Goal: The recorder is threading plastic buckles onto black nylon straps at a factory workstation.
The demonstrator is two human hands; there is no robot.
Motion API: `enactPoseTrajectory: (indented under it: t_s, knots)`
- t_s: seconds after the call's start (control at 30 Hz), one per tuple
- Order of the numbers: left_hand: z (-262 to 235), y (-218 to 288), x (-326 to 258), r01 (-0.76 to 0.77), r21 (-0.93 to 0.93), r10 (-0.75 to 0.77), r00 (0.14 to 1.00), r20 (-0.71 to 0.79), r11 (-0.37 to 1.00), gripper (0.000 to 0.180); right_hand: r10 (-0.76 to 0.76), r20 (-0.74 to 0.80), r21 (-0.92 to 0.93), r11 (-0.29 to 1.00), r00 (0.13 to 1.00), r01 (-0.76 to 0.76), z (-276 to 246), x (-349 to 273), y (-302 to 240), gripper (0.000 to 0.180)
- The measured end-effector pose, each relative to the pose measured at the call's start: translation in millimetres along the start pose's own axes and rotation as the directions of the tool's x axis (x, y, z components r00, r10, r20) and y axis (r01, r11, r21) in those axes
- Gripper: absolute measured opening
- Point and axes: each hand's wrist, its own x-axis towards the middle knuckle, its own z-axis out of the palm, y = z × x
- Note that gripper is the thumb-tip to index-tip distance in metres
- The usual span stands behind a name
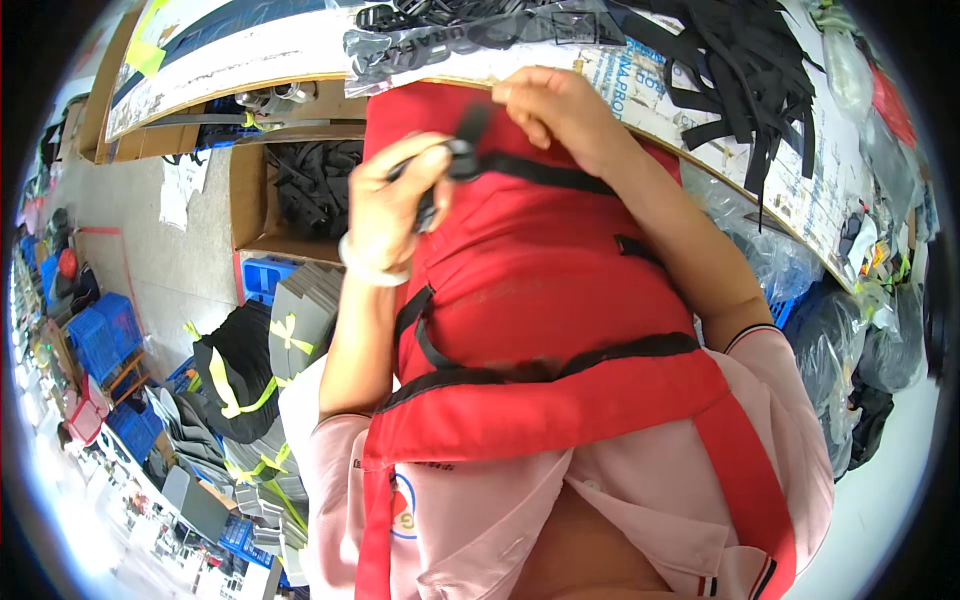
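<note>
My left hand (395,200) is closed round a black plastic buckle (460,160), with black webbing at its fingers. From the buckle, a black webbing strap (545,172) runs right, passing under my right forearm. A short blurred strap piece (476,120) sticks up from the buckle. My right hand (565,115) is at the table's edge, its thumb and fingers pinched together just right of that piece; whether they hold anything is hidden. Both hands are above the red apron (530,290) I wear, which has black straps across it.
On the white table (250,62) ahead lie a clear bag of black buckles (430,45) and a heap of black webbing strips (745,70). At left, a cardboard box (300,190) holds more black pieces. Grey bundles (300,320) tied with yellow strips stand below it.
</note>
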Motion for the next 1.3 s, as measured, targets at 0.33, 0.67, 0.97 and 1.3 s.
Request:
enactPoseTrajectory:
  t_s: [0.33, 0.67, 0.97, 1.3]
  knots:
    - [-104.7, 54.4, -74.2, -0.083, 0.529, 0.343, 0.843, -0.414, 0.844, 0.048, -0.002, 0.225, -0.315, 0.946, 0.974, 0.074, 44.2, -4.5, -3.7, 0.014]
    - [-28.0, -17.6, -14.0, 0.113, -0.188, -0.064, 0.966, 0.252, 0.976, 0.064, 0.052, 0.319, -0.222, 0.975, 0.946, 0.021, 48.1, -8.6, -6.5, 0.018]
    - [-31.1, -16.5, 1.0, 0.283, -0.116, -0.279, 0.959, 0.049, 0.952, 0.031, -0.078, 0.117, -0.151, 0.984, 0.99, 0.096, 28.9, -20.8, 15.8, 0.014]
    - [-8.0, -32.2, 24.0, 0.452, -0.265, -0.376, 0.879, 0.294, 0.851, 0.027, -0.598, 0.19, -0.741, 0.433, 0.778, 0.514, -14.8, -31.0, -6.2, 0.022]
